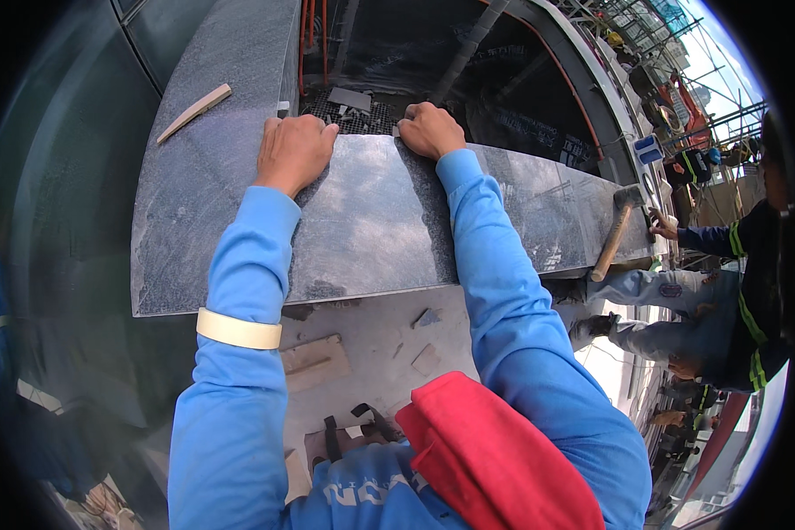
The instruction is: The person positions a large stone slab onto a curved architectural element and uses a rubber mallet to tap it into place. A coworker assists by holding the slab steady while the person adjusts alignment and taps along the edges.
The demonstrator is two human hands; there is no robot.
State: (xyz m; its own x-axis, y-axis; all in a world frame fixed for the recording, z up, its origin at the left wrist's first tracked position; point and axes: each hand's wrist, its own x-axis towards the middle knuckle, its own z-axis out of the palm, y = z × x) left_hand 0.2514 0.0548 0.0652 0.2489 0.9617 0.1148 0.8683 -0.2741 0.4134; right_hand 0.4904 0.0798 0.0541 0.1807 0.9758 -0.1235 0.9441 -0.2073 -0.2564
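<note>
A grey stone slab (362, 230) spans the space in front of me, its polished top catching light. My left hand (296, 152) is closed over its far edge, with the fingertips hidden behind it. Farther right along that edge, my right hand (433, 131) grips in the same way, fingers curled over and partly out of sight. A roll of pale tape (238, 329) circles my left sleeve. On the right part of the stone lies a mallet (615, 231) with a dark head and wooden handle. A curved wooden strip (194, 113) rests on the stone at the left.
Beyond the slab is a recess with dark mesh (362, 115), broken pieces, a pipe (468, 49) and orange tubing. A dark glossy panel (62, 194) rises at left. At right stands another person (733, 274), one hand near the slab's end. Offcuts (316, 360) litter the floor.
</note>
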